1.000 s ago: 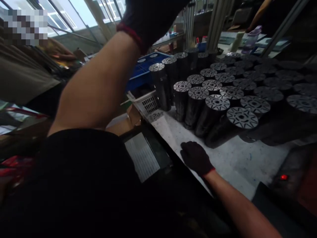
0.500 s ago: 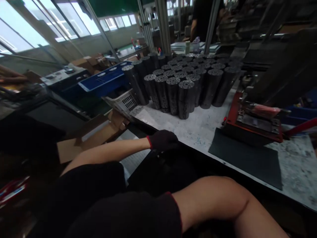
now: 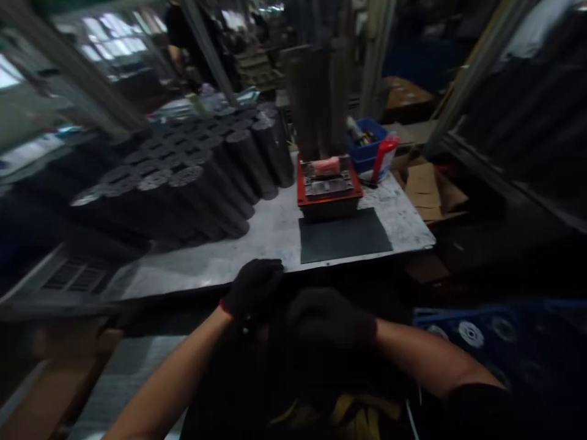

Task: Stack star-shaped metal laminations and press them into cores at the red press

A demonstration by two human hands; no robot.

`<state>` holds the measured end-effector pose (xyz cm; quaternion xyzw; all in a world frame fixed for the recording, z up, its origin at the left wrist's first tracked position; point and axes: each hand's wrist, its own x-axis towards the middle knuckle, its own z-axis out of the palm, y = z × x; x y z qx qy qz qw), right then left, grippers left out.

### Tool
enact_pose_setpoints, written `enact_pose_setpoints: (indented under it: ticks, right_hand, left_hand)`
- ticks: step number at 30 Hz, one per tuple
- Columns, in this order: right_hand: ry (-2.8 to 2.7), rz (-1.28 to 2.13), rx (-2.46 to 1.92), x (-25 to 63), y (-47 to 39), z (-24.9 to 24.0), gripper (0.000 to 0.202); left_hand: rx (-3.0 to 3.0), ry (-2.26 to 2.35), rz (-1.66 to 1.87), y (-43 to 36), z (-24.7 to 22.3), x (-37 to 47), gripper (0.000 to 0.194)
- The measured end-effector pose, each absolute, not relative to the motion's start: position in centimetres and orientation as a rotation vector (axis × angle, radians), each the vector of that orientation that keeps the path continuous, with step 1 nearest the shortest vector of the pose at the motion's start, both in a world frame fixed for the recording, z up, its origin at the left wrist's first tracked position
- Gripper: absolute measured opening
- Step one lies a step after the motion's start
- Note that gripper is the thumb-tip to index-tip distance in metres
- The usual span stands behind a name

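My left hand, in a dark glove with a red cuff, is at the front edge of the white worktable. Its fingers stretch loosely to the right, and nothing shows in them. To its right, in front of the table, my right hand wears a matching glove. Motion smears its fingers into the dark background, so its grip cannot be made out. Tall dark cylinders with patterned tops stand close together on the table. A dark mat lies beyond my hands, in front of a red-framed fixture holding a pinkish piece.
Behind the fixture are a blue bin of small items and a red-and-white bottle. Cardboard lies right of the table. A blue crate with round parts sits at lower right. Metal posts rise behind the table.
My view has swung to the right, bringing the fixture nearer the middle. My right hand has come up and forward from the lower edge, beside my left hand at the table edge.
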<state>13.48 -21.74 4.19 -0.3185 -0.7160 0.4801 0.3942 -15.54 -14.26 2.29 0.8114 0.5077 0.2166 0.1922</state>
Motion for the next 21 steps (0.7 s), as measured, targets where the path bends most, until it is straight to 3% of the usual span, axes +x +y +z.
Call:
enact_pose_setpoints:
  ticks: [3,7,10,14,17,21]
  right_hand:
    - [-1.538,0.854,-1.355,22.2,-23.3,0.6,0.026]
    - [-1.24,0.484,-1.817,31.7,-26.9,-5.2,0.047]
    - [-1.003,0.432,-2.016,33.2,-30.9,-8.5,0.057]
    - [-1.061,0.625,-2.075,29.0,-37.5,-10.9,0.042]
    - [-1.178,0.733,-2.025,27.5,-41.4,-12.4,0.037]
    - [-0.886,0.647,-2.185,28.2,-47.2,-12.8,0.03]
  left_hand:
    - [2.057,1.535,0.781,-10.8,2.9,-11.6,0.037]
    - [1.807,1.713,1.018,-5.9,4.4,-6.2,0.039]
    - [1.705,1.743,1.087,-5.2,4.4,-3.7,0.038]
    - [1.926,1.712,1.014,-10.8,1.3,-1.1,0.039]
    - [2.219,1.306,0.771,-14.6,-2.0,1.3,0.025]
    - [2.315,0.564,0.365,-17.6,-5.1,7.3,0.022]
